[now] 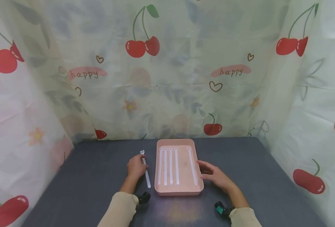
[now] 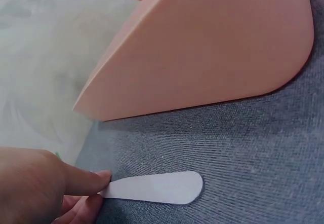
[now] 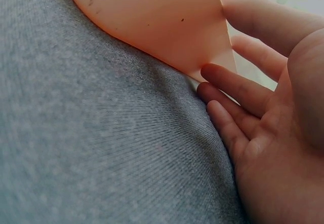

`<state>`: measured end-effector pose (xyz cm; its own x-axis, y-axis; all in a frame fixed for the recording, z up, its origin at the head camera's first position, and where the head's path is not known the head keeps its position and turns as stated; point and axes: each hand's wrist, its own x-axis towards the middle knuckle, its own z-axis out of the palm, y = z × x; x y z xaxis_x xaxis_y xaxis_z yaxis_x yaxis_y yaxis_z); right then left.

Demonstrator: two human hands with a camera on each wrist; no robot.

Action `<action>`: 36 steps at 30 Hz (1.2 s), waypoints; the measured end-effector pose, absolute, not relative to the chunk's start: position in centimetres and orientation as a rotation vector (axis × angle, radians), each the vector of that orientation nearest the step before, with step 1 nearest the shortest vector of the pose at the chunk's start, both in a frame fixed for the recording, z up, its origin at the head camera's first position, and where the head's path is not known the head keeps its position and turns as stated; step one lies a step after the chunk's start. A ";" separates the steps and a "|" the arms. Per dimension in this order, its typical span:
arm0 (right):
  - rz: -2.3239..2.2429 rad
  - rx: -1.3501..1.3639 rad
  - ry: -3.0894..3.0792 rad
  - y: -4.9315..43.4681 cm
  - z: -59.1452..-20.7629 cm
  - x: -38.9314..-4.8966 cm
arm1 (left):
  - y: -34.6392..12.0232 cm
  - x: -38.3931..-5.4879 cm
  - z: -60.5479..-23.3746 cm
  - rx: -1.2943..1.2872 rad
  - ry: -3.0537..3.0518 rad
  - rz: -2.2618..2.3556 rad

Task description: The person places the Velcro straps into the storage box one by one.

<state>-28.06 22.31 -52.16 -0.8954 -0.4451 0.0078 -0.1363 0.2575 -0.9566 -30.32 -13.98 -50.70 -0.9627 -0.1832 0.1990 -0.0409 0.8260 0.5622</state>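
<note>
My left hand (image 1: 136,166) pinches a white cable-tie strap (image 1: 147,179) between thumb and fingers, left of a pink tray (image 1: 185,171). The strap has a slotted head at its far end; in the left wrist view its rounded tail (image 2: 172,187) lies along the dark cloth. Several similar white straps (image 1: 171,167) lie lengthwise side by side in the tray's left half, and a single one (image 1: 192,167) is set apart near its right wall. My right hand (image 1: 216,176) rests against the tray's right side, fingers extended, fingertips (image 3: 212,72) at the outer wall.
A dark grey cloth (image 1: 99,186) covers the table under the tray and both hands. Behind and at both sides hang pale curtains (image 1: 173,69) printed with cherries and hearts. The tray stands near the table's back edge.
</note>
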 end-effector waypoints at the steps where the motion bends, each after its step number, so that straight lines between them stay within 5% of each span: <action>1: -1.683 -0.539 2.267 22.3 -52.1 -28.0 | -14.0 -30.3 -50.7 0.180 -2.766 -0.852; 26: -1.674 -0.564 2.287 22.4 -52.1 -28.3 | -13.2 -30.5 -49.0 0.349 -2.966 -0.743; 36: -1.646 -0.528 2.302 22.2 -51.9 -28.1 | -15.1 -30.3 -49.9 0.108 -2.907 -1.007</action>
